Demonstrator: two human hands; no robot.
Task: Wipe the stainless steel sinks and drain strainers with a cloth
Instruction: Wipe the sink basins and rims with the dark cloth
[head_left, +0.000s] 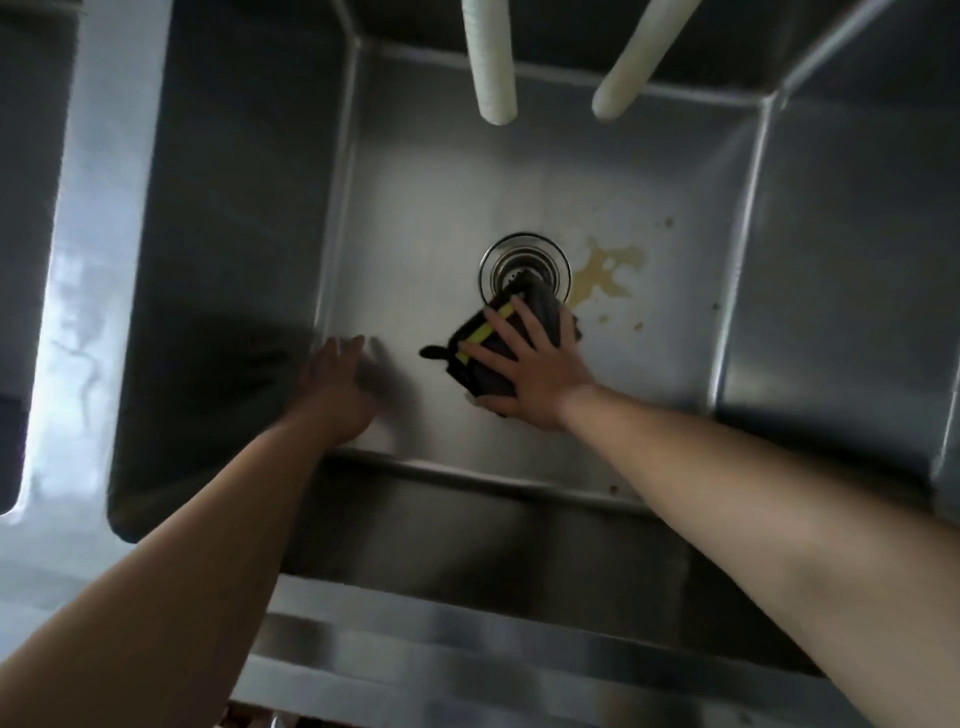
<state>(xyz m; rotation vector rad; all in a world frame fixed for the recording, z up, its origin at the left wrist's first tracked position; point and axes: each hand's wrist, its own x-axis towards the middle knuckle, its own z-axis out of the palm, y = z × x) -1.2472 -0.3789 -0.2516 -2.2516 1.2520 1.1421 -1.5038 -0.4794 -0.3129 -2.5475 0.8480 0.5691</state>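
I look down into a deep stainless steel sink (447, 197). The round drain strainer (511, 262) sits in the middle of its floor. My right hand (530, 369) presses flat on a folded dark cloth (480, 332) with a yellow-green stripe; the cloth's far corner lies over the strainer's near edge. A yellowish stain (605, 275) spreads just right of the strainer, with small spots around it. My left hand (337, 384) rests low against the sink's left wall, fingers apart, holding nothing.
Two white hoses (491, 62) (641, 57) hang down over the back of the sink. A second basin (31, 260) lies to the left beyond a steel divider (88, 260). The sink's front rim (467, 623) runs beneath my forearms.
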